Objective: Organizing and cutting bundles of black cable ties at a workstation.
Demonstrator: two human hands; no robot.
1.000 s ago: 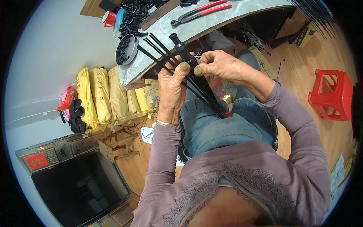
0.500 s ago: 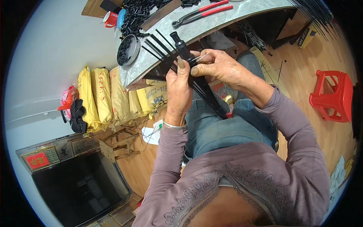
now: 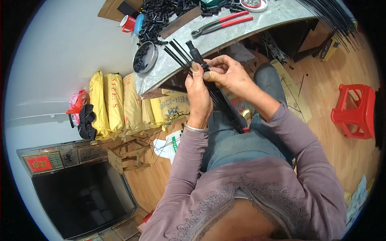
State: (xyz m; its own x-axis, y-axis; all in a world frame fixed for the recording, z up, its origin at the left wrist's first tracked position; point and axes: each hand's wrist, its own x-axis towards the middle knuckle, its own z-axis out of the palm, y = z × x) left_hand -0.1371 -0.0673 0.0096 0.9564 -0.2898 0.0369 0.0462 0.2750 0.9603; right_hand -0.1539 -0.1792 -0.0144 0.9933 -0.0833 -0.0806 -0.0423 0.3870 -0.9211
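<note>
Above my lap, my left hand [image 3: 199, 94] is wrapped round a bundle of thin black ribs of an umbrella frame [image 3: 225, 107]. Its thumb points up along the bundle. A thick black stepped tube end [image 3: 194, 50] and several loose rib ends stick out beyond the fingers, toward the table. On the right side of the frame, my right hand [image 3: 231, 74] pinches at the black collar below the tube end. The thin pale wire seen there earlier is now covered by its fingers. The frame's lower end slants down to between my thighs.
On the grey table [image 3: 150, 82] are red-handled pincers [image 3: 237, 23], a metal bowl [image 3: 155, 56] of small black parts and a heap of black plastic pieces [image 3: 161, 18]. Long black rods [image 3: 329, 24] overhang its right end. Yellow sacks [image 3: 114, 100] stand left, a red stool [image 3: 354, 112] right.
The view has shifted slightly, so the table appears lower and further right. My right fingers have closed in at the collar, and the wire ends no longer show. My left hand keeps its hold.
</note>
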